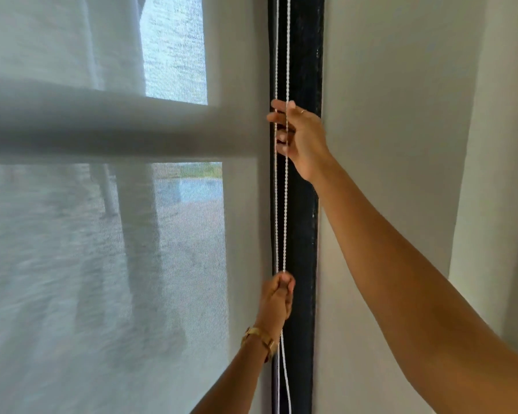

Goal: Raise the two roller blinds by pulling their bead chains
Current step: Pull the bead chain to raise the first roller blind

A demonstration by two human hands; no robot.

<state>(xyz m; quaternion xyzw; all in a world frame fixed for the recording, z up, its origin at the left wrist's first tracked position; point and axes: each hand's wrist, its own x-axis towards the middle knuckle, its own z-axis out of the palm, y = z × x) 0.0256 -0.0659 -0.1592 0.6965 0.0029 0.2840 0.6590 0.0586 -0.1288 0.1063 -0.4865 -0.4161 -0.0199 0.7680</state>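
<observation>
A white bead chain (pixel 281 210) hangs as two strands in front of a black window frame post (pixel 302 219). My left hand (pixel 277 297) grips both strands low down, fist closed, a gold watch on its wrist. Higher up, my right hand (pixel 299 132) reaches to the chain with fingers curled around the strands. A sheer grey roller blind (pixel 102 264) covers the window on the left. A second, opaque pale blind (pixel 395 144) hangs on the right of the post.
Through the sheer blind a horizontal window bar (pixel 102 121) and an outdoor pillar show. A pale wall or curtain edge (pixel 497 144) runs down the far right. The chain's loose ends hang below my left wrist.
</observation>
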